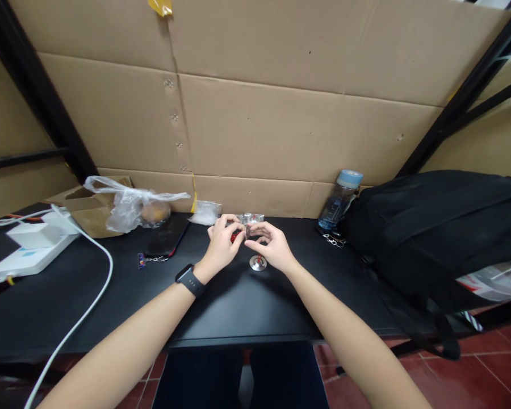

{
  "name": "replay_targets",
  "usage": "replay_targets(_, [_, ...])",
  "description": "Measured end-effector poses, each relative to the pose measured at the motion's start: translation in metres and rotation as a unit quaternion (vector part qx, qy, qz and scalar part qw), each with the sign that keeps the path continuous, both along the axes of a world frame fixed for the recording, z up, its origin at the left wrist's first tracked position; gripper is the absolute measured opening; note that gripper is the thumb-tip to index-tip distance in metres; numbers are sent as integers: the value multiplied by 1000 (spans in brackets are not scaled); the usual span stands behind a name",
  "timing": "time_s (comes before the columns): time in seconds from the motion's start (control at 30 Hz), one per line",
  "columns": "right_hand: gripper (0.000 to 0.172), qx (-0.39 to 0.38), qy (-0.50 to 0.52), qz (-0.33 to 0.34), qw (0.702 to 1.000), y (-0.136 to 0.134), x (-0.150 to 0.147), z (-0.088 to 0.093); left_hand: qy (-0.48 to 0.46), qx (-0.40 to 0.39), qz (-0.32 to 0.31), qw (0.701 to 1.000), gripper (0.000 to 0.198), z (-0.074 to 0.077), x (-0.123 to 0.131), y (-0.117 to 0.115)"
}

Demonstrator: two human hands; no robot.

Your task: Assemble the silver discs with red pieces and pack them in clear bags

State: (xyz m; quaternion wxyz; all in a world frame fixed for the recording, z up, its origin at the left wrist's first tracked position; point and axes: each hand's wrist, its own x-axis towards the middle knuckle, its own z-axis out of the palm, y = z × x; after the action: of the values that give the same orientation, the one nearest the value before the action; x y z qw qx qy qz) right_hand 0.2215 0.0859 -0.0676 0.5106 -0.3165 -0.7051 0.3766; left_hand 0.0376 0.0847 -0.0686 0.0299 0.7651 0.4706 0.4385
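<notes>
Left hand (220,243) fingers pinch red piece (235,236); right hand (270,245) fingers pinch metal bit (247,232)

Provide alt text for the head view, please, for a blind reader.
Left hand pinches a small red part, right hand a small metal piece, over a black table near a round silver disc. A black fabric backpack and blue-capped clear bottle sit to the right.

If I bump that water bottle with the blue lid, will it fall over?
Probably it could tip: the water bottle stands upright, tall and narrow. It looks like clear plastic, so likely light and not fragile. The black backpack right beside it might catch it.
</notes>
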Motion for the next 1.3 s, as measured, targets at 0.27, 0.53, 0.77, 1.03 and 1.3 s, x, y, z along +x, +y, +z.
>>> replay_targets(0.27, [37, -43, 38, 7, 998, 1, -1, -2, 2, -7, -6, 1000, 13, -2, 3, 0])
replay_targets(0.53, [35, -74, 59, 18, 995, 3, -1, -3, 27, 47, 9, 999, 9, 0, 2, -3])
replay_targets(0.77, [23, 14, -53, -29, 998, 6, 6, -1, 19, 37, -5, 999, 11, -1, 0, -1])
replay_targets(1.03, [11, 69, -189, -90, 975, 9, 12, -4, 13, 3, -20, 1000, 20, 3, -2, -1])
replay_targets(1.3, [7, 77, -200, -71, 974, 10, 16, -4, 122, -38, -85, 988, 18, -13, -1, 5])
